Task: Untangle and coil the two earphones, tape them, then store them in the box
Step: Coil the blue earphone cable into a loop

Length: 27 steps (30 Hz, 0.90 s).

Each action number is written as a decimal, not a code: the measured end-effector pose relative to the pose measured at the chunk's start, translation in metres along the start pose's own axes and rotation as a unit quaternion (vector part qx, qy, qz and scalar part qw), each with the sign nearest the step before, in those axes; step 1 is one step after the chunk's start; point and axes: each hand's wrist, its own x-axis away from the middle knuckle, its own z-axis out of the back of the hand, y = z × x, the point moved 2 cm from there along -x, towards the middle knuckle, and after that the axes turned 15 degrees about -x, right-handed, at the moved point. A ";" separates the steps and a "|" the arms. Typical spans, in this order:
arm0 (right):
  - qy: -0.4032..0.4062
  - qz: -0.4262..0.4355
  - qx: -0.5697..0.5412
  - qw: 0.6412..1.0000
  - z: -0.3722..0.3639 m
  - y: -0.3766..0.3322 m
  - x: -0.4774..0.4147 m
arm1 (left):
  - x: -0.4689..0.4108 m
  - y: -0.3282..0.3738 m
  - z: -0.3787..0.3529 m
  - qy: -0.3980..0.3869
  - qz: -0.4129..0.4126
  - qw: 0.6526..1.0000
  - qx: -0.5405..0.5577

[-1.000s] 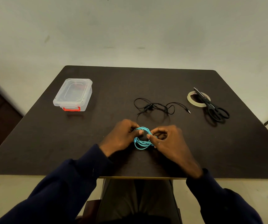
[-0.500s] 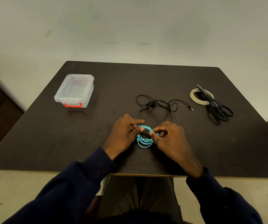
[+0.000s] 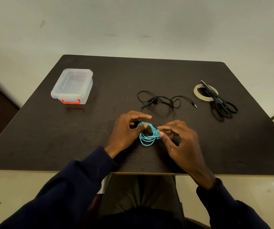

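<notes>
A blue earphone [image 3: 147,135] is wound into a small coil near the table's front edge, between my hands. My left hand [image 3: 126,131] pinches the coil's left side with thumb and curled fingers, index finger stretched over it. My right hand [image 3: 181,142] pinches the coil's right side, where the plug end lies. A black earphone [image 3: 162,101] lies loose and tangled just behind the coil. The clear plastic box [image 3: 72,85] with a red latch stands closed at the back left. A roll of tape [image 3: 199,94] lies at the back right.
Black scissors [image 3: 222,103] lie across the tape roll, handles toward me. The dark table [image 3: 33,138] ends just in front of my wrists. A pale wall and floor lie beyond the far edge.
My hands have drawn slightly apart and the blue coil now shows more fully between them. The view has shifted a little; other objects stay put.
</notes>
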 end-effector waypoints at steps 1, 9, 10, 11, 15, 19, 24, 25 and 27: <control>-0.003 0.002 -0.001 1.000 -0.001 -0.001 0.001 | 0.000 0.001 0.001 -0.004 -0.007 1.000 0.011; -0.038 0.009 -0.001 0.999 -0.005 -0.005 0.005 | 0.006 -0.007 0.019 -0.105 -0.111 0.988 0.022; -0.038 0.013 -0.003 0.999 -0.005 -0.006 0.006 | 0.008 -0.007 0.020 -0.112 -0.120 0.986 0.016; -0.040 0.014 -0.004 0.999 -0.006 -0.007 0.006 | 0.010 -0.007 0.020 -0.115 -0.125 0.985 0.012; -0.046 -0.001 0.003 0.999 -0.011 -0.004 0.009 | 0.012 -0.007 0.014 -0.129 -0.141 0.982 -0.015; -0.034 0.000 -0.006 0.999 -0.015 -0.005 0.012 | 0.011 -0.011 0.006 -0.149 -0.145 0.977 -0.036; 0.016 -0.043 -0.059 0.997 -0.019 -0.011 0.015 | 0.006 -0.014 0.002 -0.166 -0.138 0.974 -0.070; 0.024 -0.055 -0.075 0.995 -0.019 -0.012 0.016 | 0.005 -0.014 0.002 -0.170 -0.137 0.973 -0.074; 0.035 -0.075 -0.113 0.990 -0.017 -0.013 0.016 | 0.005 -0.015 0.002 -0.175 -0.135 0.972 -0.082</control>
